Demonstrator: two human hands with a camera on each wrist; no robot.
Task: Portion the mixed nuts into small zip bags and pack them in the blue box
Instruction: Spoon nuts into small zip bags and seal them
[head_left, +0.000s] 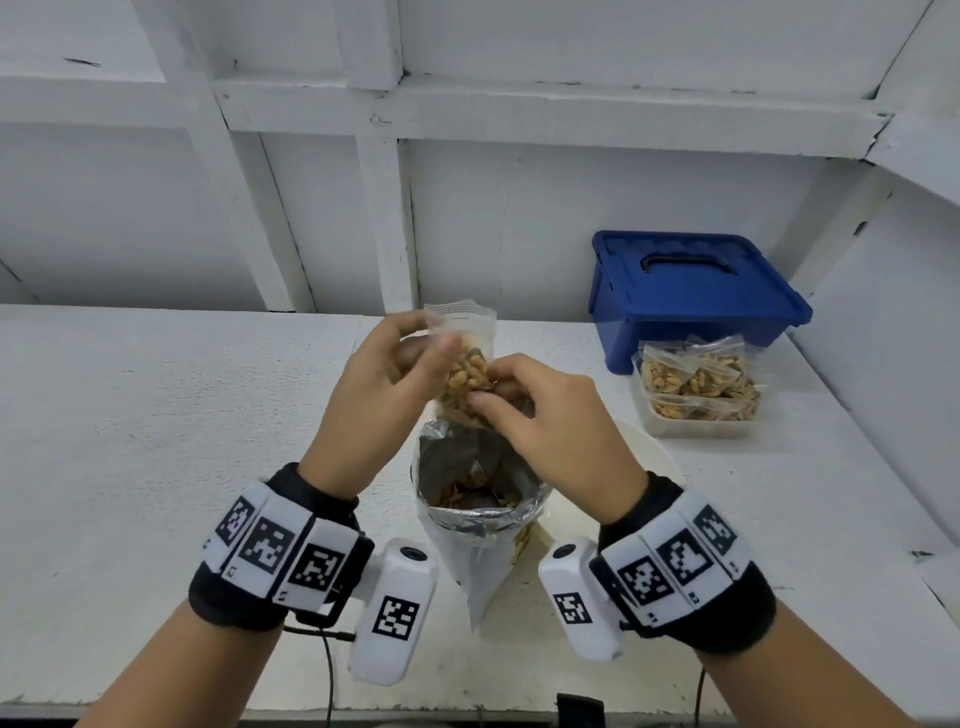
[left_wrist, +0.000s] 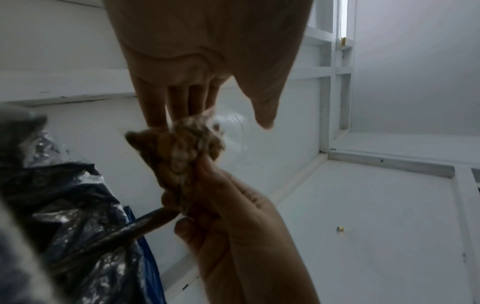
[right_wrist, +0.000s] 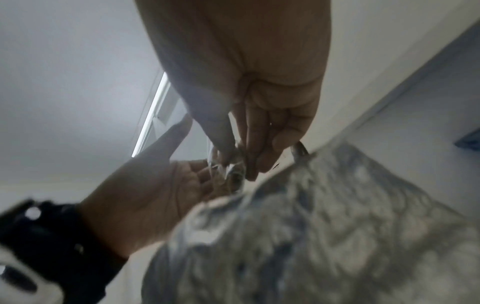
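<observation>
A small clear zip bag (head_left: 467, 376), partly filled with mixed nuts, is held upright over the big foil nut bag (head_left: 478, 501), which stands open on the table. My left hand (head_left: 431, 338) pinches the zip bag near its top strip. My right hand (head_left: 491, 387) grips the bag's lower, nut-filled part. In the left wrist view the nut bag (left_wrist: 187, 144) sits between my left fingers (left_wrist: 182, 102) and my right hand (left_wrist: 228, 205). The blue box (head_left: 691, 291) stands at the back right with its lid on.
A clear tub (head_left: 698, 423) holding several filled zip bags sits in front of the blue box. A pale round plate (head_left: 652, 457) lies behind the foil bag. White walls close off the table at the back and right.
</observation>
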